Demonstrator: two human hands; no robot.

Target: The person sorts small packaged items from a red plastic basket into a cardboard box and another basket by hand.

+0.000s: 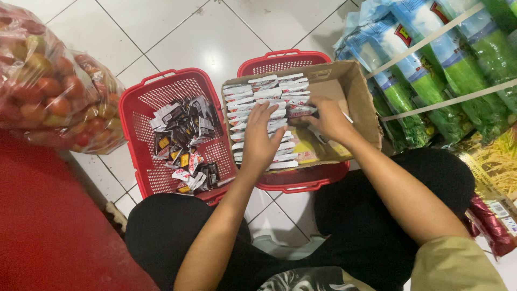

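A brown cardboard box (pixel 353 89) rests on top of a red plastic basket (pixel 301 183). Inside it lie rows of small white sachets (pixel 269 89). My left hand (pixel 260 137) lies flat on the near rows of sachets, fingers spread. My right hand (pixel 327 117) reaches into the middle of the box, fingertips touching sachets at the right end of a row; whether it grips one is hidden. A second red basket (pixel 141 121) to the left holds several loose dark and white sachets (pixel 186 143).
A clear bag of red tomatoes (pixel 51 89) hangs at the left above a red surface (pixel 48 226). Stacked blue-and-green packets (pixel 431 70) and yellow packets (pixel 498 161) stand at the right. White tiled floor (pixel 215 37) lies beyond the baskets. My knees in black trousers frame the baskets.
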